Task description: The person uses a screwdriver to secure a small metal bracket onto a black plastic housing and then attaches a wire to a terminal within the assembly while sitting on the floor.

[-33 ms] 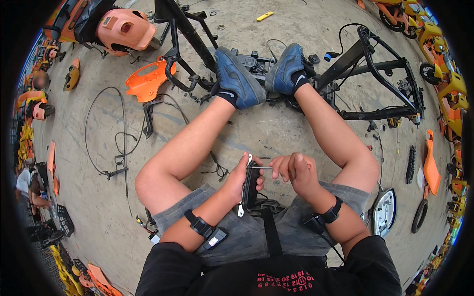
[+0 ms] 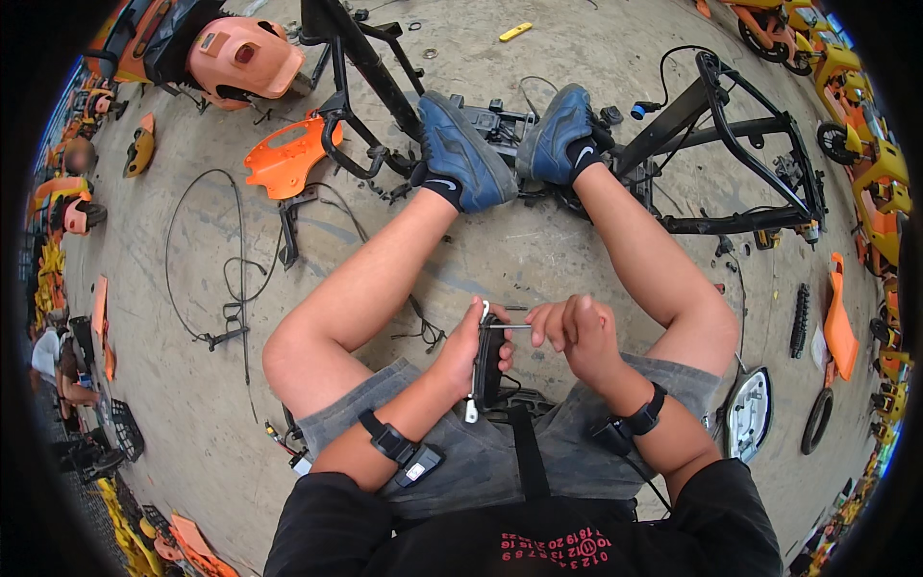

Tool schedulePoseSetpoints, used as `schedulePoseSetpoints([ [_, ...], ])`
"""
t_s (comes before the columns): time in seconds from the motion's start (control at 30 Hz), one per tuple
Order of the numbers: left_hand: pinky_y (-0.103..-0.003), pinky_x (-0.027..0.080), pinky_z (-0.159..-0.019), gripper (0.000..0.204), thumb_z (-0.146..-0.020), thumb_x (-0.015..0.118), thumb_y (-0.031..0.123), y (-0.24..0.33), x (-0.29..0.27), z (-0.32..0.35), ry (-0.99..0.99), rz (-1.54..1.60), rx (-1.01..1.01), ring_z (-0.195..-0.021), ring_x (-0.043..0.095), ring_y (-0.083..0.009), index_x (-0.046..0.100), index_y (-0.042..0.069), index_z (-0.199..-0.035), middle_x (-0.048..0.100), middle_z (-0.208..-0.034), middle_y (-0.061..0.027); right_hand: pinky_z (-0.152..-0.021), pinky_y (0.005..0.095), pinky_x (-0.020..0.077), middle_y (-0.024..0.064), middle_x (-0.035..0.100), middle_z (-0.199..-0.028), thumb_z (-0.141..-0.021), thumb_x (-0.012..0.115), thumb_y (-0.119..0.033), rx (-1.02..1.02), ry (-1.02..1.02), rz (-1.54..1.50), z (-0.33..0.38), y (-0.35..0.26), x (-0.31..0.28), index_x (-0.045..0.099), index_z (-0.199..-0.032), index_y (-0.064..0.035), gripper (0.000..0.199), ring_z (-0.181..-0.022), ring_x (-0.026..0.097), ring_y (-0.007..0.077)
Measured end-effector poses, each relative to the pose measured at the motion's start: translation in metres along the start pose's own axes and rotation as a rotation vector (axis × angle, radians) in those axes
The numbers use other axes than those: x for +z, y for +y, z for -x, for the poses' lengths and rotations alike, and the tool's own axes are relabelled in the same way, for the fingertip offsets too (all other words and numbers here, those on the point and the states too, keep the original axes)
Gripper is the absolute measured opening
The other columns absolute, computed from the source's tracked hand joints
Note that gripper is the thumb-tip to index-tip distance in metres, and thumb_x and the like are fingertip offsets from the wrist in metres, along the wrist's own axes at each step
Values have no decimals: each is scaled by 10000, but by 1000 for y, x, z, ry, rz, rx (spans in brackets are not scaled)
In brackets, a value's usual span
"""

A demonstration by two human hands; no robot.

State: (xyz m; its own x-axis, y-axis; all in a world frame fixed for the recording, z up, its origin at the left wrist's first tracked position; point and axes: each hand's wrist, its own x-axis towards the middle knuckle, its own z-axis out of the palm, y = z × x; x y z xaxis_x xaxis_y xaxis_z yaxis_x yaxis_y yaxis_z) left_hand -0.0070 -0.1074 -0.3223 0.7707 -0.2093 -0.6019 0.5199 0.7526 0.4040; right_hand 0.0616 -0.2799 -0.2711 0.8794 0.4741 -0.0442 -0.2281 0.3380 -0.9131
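My left hand [image 2: 463, 351] is closed around a black oblong part [image 2: 489, 370] with a light metal strip [image 2: 471, 412] along one side, held upright above my lap. The strip has an eyelet at its lower end. From my right hand [image 2: 577, 337] a slim metal shaft [image 2: 511, 327], like a screwdriver's, runs left to the upper end of the black part. My right fingers are closed on it; its handle is hidden in them. Whether the tip touches a screw cannot be seen.
Black scooter frames [image 2: 760, 130] lie ahead by my shoes. An orange panel [image 2: 293, 159] and a looped cable [image 2: 242, 279] are at the left. To the right are a white-rimmed shell [image 2: 748, 413], a black spring [image 2: 799, 322] and an orange panel [image 2: 839, 327]. A yellow knife [image 2: 515, 32] lies far ahead.
The black part has tilted very slightly in my left hand. Both hands otherwise stay in place.
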Motion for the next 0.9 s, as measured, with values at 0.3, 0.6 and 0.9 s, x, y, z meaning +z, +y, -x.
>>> schedulePoseSetpoints([
  [0.3,-273,482,-590,525,-1059,307,554,-2,4,-2,108,-246,370,-674,561,-128,516,73,-1029,535,-841,-57,-888,443,477,15,394,-564,-1090,343,-402,140,316,-388,-2,16,8,344,-651,-149,506,-671,527,210],
  [0.6,-286,481,-632,501,-1088,246,474,-5,9,5,188,-719,775,-675,531,-148,498,43,-1040,521,-848,-81,-863,420,472,-16,369,-539,-1070,409,-408,208,282,-569,-7,19,-4,339,-613,-168,521,-626,481,174],
  [0.9,-314,454,-695,437,-1092,306,386,-6,10,10,174,-974,1143,-758,524,-186,532,25,-1000,493,-983,-129,-829,353,450,-43,340,-473,-1052,455,-362,327,374,-689,-7,8,3,331,-557,-194,537,-527,439,131],
])
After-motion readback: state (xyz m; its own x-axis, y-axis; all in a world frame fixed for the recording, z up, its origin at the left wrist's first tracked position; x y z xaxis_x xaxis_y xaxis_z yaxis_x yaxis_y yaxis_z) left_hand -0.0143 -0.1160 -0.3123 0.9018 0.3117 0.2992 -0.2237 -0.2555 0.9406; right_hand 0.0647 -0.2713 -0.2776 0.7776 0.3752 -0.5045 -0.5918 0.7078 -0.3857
